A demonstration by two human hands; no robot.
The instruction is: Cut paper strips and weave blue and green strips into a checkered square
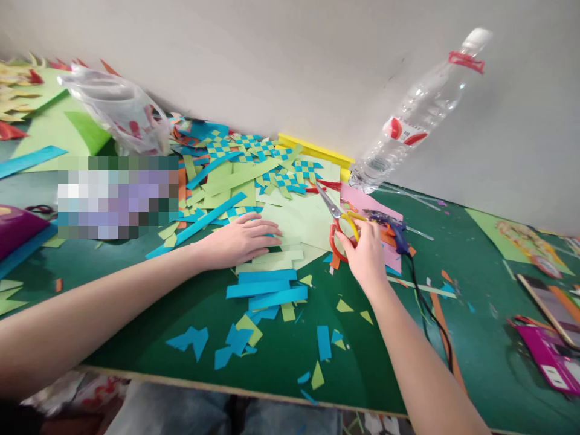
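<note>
My left hand [251, 240] lies flat with fingers stretched out over pale green paper [301, 220] and a few cut strips. In my right hand [368, 257] are scissors [332, 205] with red and yellow handles; their blades point away toward the wall and look closed or nearly so. Just below my left hand sit several blue paper strips [267, 290]. Beyond the hands are woven blue-and-green paper pieces [247, 148] and a long green strip [242, 179]. To the right of the scissors a dark blue glue gun [393, 229] rests on pink paper [362, 202].
A clear plastic bottle [410, 121] leans against the wall. At the left stand a bagged cup [122, 115] and a blurred-out patch. On the right lie a phone [546, 305] and a magenta device [548, 356]. The glue gun's black cord [428, 311] runs toward the table's front edge; scraps are scattered about.
</note>
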